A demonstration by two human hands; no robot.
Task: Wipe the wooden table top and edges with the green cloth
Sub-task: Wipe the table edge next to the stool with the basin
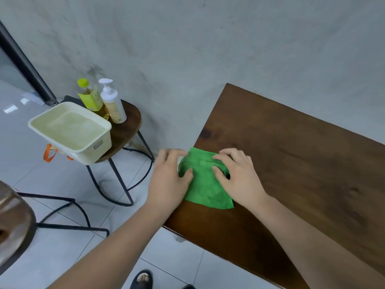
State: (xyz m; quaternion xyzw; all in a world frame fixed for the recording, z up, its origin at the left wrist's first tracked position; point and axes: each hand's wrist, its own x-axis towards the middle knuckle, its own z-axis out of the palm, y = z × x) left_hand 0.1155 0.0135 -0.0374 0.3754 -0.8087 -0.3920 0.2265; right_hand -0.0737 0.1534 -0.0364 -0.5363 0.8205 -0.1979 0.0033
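Observation:
The green cloth (205, 184) lies folded on the left edge of the dark wooden table (302, 163), slightly overhanging it. My left hand (168, 180) rests on the cloth's left side at the table edge, thumb and fingertips pinching a fold. My right hand (237, 178) lies on the cloth's right side, fingers bent and gripping the fabric.
To the left, a small wooden stool (127, 130) carries a cream tub of water (70, 130), a white pump bottle (112, 103) and a yellow-green bottle (89, 94). Another stool's frame (62, 209) stands at lower left. A grey wall runs behind the table. Tiled floor below.

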